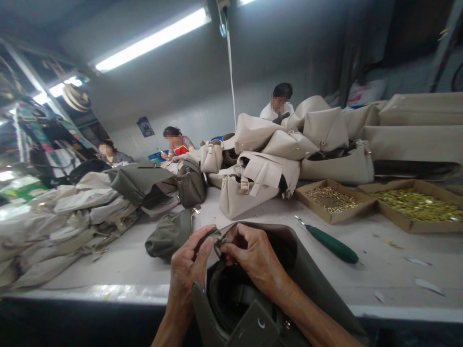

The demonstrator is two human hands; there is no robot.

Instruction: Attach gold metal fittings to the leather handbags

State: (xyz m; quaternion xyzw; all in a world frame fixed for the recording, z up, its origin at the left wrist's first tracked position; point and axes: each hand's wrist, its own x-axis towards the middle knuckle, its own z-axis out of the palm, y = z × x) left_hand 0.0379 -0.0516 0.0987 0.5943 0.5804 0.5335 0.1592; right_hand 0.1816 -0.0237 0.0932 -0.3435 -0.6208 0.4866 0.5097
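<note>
A dark olive handbag (311, 270) stands at the table's front edge with its mouth facing me. My left hand (191, 255) pinches its far rim between thumb and fingers. Close beside it, my right hand (249, 250) grips the same rim, its thumb and forefinger pressed together at a small dark strap or tab. Exactly what lies between the fingertips is too small to make out. A flap with a small curved slot (261, 322) hangs at the bag's near side. Just beyond my left hand lies a small olive pouch (170, 236) with a zipper.
A green-handled awl-like tool (331, 242) lies to the right. Behind it stand cardboard trays of small gold fittings (331, 200) and yellow-gold pieces (415, 205). Beige handbags (249, 188) are heaped at the back; pale bag parts (72, 226) pile up left. Several people sit beyond.
</note>
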